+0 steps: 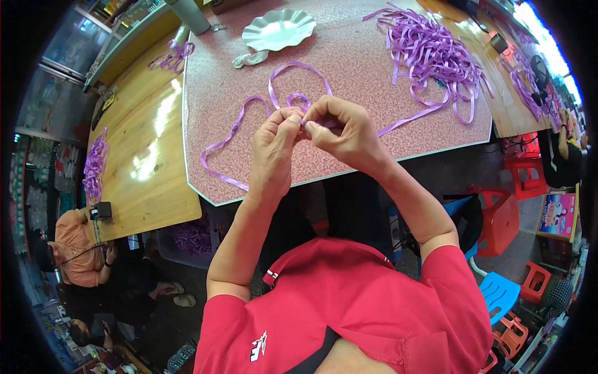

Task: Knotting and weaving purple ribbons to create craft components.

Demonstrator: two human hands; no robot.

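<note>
The left hand (273,146) and the right hand (349,132) meet over a pink speckled worktop with a pale edging (374,78), fingertips touching. The fingers of both hands are pinched together on a narrow, flat purple ribbon (299,63). It arches in a loop just beyond them; one length winds over the worktop to the left, and another runs from beside the right hand toward a large tangled heap of purple ribbons (430,47) at the far right. Near the far edge lies a white dish with a scalloped rim (277,30), a crumpled whitish piece (250,59) just beside it. A grey cylindrical container (190,15) stands at the far left.
</note>
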